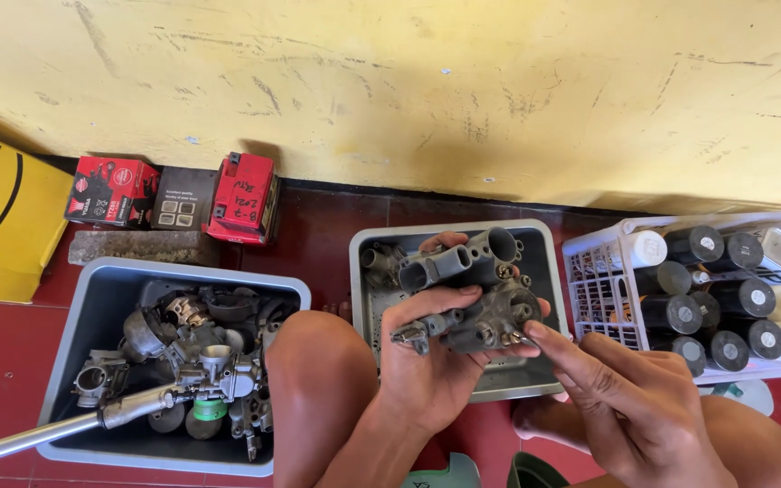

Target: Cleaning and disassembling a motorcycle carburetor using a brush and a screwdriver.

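Both hands (535,370) partly hide the grey carburetor (476,298).

The left hand (427,357) is covering the bottom of the carburetor (476,294). The long metal handle (56,429) is running off the left edge. The white basket (603,289) is getting cut off at the right edge.

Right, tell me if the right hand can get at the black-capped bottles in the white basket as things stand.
Probably yes. The right hand holds nothing, only touching the carburetor with a fingertip, and the white basket sits just beside it with the black-capped bottles standing open-topped, nothing covering them.
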